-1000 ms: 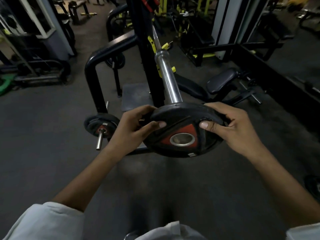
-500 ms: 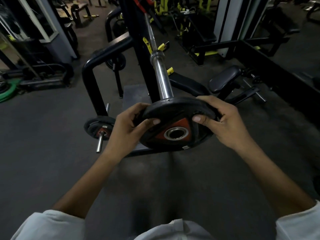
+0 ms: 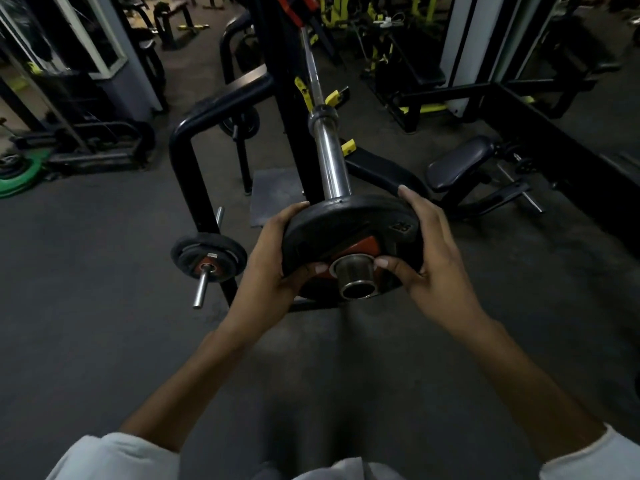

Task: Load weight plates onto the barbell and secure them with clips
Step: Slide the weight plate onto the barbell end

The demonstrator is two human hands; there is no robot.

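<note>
A black weight plate (image 3: 343,220) with a red centre sits on the chrome barbell sleeve (image 3: 329,161). The sleeve's open end (image 3: 356,282) pokes out through the plate's hole toward me. My left hand (image 3: 273,258) grips the plate's left rim, thumb on its face. My right hand (image 3: 429,251) grips the right rim, thumb beside the sleeve end. The barbell runs away from me up to the black rack upright (image 3: 287,109). No clip is visible.
A small black plate on a storage peg (image 3: 207,258) hangs at the lower left of the rack frame (image 3: 194,174). A padded bench (image 3: 460,164) stands to the right. Green plates (image 3: 20,171) lie on the floor far left. Other gym machines fill the background.
The plate has slid onto the sleeve; the sleeve end, flush with the hole before, now sticks out through it. Both hands moved forward with the plate.
</note>
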